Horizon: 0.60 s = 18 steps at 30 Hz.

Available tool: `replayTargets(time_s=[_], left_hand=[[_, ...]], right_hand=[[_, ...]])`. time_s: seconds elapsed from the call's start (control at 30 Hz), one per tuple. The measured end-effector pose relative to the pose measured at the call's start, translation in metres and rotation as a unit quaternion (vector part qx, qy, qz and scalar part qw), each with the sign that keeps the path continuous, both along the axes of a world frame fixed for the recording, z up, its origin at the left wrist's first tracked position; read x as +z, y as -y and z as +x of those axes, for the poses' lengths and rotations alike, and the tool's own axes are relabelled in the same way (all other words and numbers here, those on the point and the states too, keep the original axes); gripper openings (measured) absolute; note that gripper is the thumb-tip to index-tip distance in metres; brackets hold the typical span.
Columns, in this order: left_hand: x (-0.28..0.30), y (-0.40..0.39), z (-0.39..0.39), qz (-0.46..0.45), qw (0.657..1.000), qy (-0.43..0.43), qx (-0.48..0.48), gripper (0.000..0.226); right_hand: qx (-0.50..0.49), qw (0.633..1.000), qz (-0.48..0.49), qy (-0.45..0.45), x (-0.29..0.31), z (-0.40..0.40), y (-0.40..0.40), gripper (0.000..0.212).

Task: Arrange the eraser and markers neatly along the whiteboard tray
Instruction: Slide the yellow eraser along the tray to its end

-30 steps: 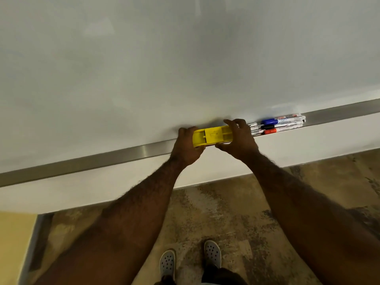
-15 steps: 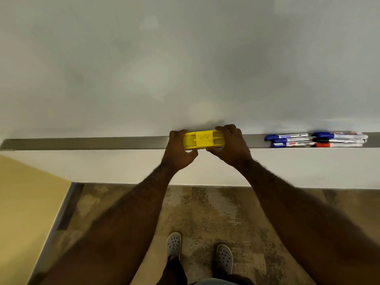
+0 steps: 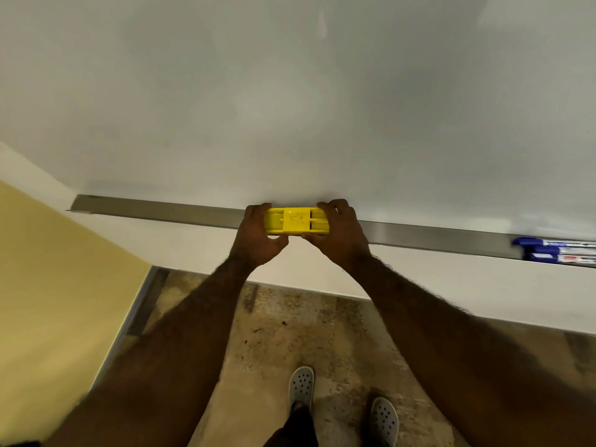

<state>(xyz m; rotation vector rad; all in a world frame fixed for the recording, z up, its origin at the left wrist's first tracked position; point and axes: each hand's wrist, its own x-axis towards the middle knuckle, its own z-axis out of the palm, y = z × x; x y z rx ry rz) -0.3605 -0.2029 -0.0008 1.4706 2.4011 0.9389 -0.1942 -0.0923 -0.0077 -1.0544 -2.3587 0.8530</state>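
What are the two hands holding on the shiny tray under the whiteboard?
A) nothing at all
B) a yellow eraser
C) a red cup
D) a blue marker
B: the left hand and the right hand grip the two ends of the yellow eraser on the tray, while the markers lie untouched far to the right.

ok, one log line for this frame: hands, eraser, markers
left hand: grips eraser end | right hand: grips other end | yellow eraser: on tray | markers: tray, far right, apart
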Motion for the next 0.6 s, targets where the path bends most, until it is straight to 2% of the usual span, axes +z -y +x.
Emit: replayTargets(time_s=[0.2, 0.6], left_hand=[[-0.009, 0.014, -0.053, -0.023, 1.0, 0.006, 0.016, 0.076], [-0.031, 0.002, -0.068, -0.046, 0.998, 0.041, 0.004, 0.07]], right_hand=[[-0.013, 1.0, -0.023, 0.017, -0.01, -0.056, 0.02, 0.071], [-0.09, 0.993, -0.066, 0.04, -0.022, -0.07, 0.028, 0.059]])
